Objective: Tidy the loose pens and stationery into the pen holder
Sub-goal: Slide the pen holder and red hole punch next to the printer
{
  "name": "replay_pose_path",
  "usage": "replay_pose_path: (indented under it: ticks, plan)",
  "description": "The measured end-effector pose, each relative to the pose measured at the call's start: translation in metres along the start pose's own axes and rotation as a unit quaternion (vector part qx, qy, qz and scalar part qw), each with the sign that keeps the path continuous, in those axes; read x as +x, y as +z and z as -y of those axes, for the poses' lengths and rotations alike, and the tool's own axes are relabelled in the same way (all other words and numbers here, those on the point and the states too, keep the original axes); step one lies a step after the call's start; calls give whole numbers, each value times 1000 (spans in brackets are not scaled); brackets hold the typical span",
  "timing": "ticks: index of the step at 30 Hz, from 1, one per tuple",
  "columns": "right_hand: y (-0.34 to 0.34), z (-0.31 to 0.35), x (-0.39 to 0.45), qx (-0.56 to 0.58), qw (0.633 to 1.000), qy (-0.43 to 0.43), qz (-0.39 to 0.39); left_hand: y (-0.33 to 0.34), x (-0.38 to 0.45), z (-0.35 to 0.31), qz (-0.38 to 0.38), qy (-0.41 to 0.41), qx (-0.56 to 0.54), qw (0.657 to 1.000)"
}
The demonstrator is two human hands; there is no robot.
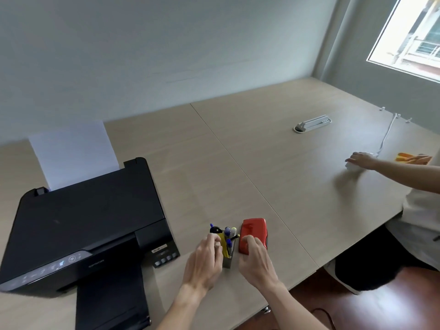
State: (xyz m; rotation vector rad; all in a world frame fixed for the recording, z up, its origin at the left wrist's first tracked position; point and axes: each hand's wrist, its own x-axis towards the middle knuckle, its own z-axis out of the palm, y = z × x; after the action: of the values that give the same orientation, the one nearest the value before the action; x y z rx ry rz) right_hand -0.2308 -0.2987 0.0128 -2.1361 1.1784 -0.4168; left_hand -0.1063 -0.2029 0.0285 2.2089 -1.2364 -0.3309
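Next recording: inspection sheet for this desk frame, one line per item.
Surface: wooden desk, seam across it.
Job's things: pen holder holding pens; red hole punch beside it.
Clutter: black printer with paper; orange item far right.
Grippers: left hand at the holder; right hand on the punch.
Cables: white cable; desk socket strip.
Surroundings: second person's hand; window.

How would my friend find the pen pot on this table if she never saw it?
Start at the big black printer on the left of the table. Just to its right, near the front edge, stands the small grey pen holder, between the left hand and right hand. It alone has blue and yellow pens sticking up; the red stapler-like block beside it lies flat.
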Motion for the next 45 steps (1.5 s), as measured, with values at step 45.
replay_pose_path:
  ticks: [45]
  plan:
    - [16,9,226,156,963,178,131,-14,210,60,14,-232,231,945]
